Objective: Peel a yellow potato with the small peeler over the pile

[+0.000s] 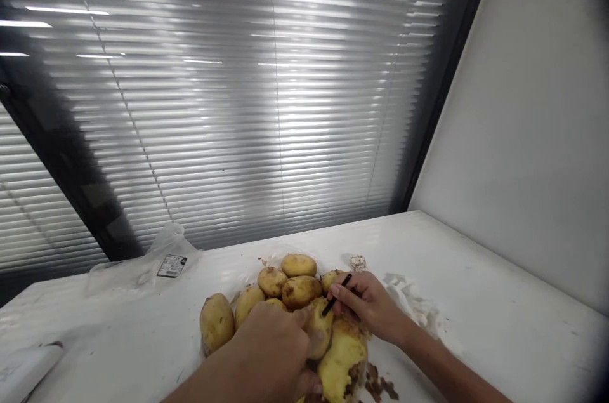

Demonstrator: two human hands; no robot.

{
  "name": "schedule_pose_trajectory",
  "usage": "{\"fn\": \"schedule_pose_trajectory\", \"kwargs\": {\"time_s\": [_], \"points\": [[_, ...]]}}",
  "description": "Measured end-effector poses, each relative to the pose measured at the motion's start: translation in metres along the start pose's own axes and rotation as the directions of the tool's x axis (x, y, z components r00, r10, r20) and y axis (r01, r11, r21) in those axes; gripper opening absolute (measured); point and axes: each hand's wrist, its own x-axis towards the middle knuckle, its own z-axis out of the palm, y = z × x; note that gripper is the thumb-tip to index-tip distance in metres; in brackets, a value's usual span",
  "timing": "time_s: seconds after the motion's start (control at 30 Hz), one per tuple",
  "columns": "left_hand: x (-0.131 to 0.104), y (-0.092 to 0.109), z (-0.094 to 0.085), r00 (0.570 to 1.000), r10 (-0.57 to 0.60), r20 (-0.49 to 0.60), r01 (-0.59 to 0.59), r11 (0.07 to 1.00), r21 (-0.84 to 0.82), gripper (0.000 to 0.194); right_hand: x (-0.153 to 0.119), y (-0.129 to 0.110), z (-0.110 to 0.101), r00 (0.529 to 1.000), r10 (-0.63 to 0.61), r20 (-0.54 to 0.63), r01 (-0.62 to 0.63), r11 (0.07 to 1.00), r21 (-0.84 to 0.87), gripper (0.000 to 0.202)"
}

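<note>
Our left hand (276,346) is clamped around a potato (318,330) at the near edge of the pile (285,292), fingers wrapped over its top so most of it is hidden. Our right hand (368,304), at 3 o'clock from that potato, pinches a peeler (337,295) whose dark tip points to 7 o'clock and rests on the potato's skin.

The worry we see is the blade running toward our own left fingers: they sit right at the end of the stroke line, and a slip on wet flesh would carry the edge into them. A half-peeled potato (342,362) lies at 5 o'clock, touching the held one, slick and yellow; it could roll off toward the table (476,301) edge if we nudge it. Peelings (378,384) at 5 o'clock from that make the surface greasy. The pile at 12 o'clock is loosely heaped, so tugging one out may send others rolling. A plastic bag (143,263) lies well apart at 10 o'clock.
</note>
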Motion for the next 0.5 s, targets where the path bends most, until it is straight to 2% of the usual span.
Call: {"fn": "schedule_pose_trajectory", "kwargs": {"time_s": [0.2, 0.37, 0.5], "points": [[0.0007, 0.0003, -0.0027, 0.998, 0.001, 0.055, -0.002, 1.0, 0.025, 0.032, -0.0001, 0.0094, 0.0022, 0.997, 0.062, 0.038, -0.067, 0.989, 0.133, 0.048], [0.002, 0.0026, -0.0016, 0.999, 0.029, 0.032, -0.03, 0.999, 0.045, 0.035, -0.0005, 0.0079, 0.0022, 0.994, 0.053, -0.097, -0.047, 0.997, 0.061, 0.048], [0.0036, 0.0036, 0.0007, 0.999, 0.03, 0.021, -0.032, 0.997, 0.068, 0.037, -0.0009, 0.0042, 0.0016, 0.999, 0.054, -0.001, -0.053, 0.997, 0.056, 0.049]]}}
